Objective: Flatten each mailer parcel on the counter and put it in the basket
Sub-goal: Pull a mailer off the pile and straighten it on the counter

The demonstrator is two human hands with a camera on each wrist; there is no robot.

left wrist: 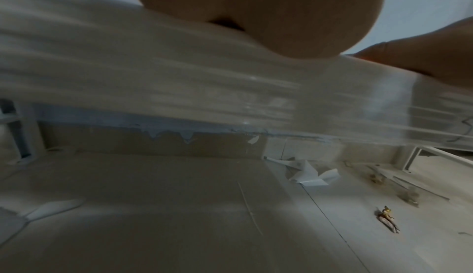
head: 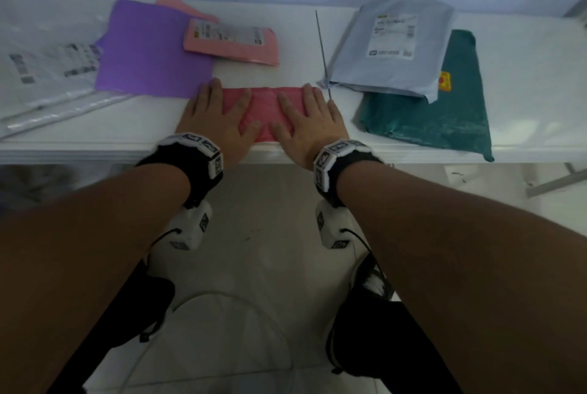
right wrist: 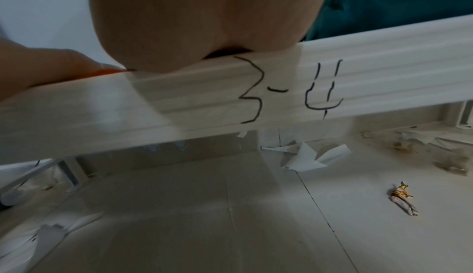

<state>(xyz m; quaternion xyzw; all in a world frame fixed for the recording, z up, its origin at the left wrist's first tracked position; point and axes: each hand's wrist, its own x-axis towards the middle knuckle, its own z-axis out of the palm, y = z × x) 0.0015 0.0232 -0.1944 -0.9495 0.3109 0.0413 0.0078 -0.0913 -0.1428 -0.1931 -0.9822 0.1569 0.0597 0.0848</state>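
A pink-red mailer lies flat at the front edge of the white counter. My left hand presses its left part with straight, spread fingers. My right hand presses its right part the same way. In both wrist views only the heel of each palm shows over the counter's front edge, the left hand and the right hand. No basket is in view.
Other mailers lie on the counter: a purple one, a pink labelled one, clear ones at left, a grey one over a teal one at right. A thin grey rod lies between. Paper scraps litter the floor below.
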